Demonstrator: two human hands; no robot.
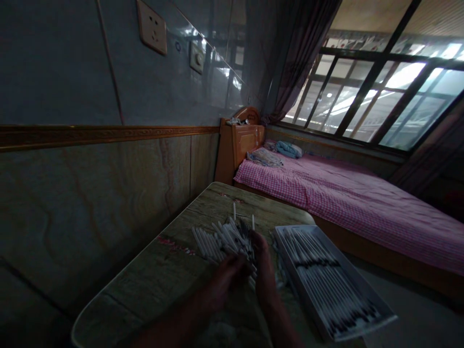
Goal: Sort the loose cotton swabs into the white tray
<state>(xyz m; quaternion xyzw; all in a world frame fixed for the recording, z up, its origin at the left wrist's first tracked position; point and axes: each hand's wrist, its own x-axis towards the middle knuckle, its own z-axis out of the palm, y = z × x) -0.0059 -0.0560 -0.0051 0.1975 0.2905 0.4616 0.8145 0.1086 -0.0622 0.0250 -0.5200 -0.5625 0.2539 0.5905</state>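
Observation:
A loose pile of slim white pen-like sticks (230, 237), some with dark parts, lies on the table in front of my hands. My right hand (264, 263) is closed at the right edge of the pile; a white pen-like stick (253, 222) rises from its fingertips. Close beside it, my left hand (230, 273) has its fingers curled in at the near side of the pile. That hand is dark and blurred, and what it pinches is hidden. To the right, a pale open tray (377, 304) holds rows of similar white sticks with black ends.
The table (145, 290) has a stone-like top with rounded corners, set along a tiled wall (145, 188). A bed (326, 203) with a pink checked cover stands beyond it. Folded bedding (289, 149) lies near the wooden headboard (242, 140). A window is at upper right.

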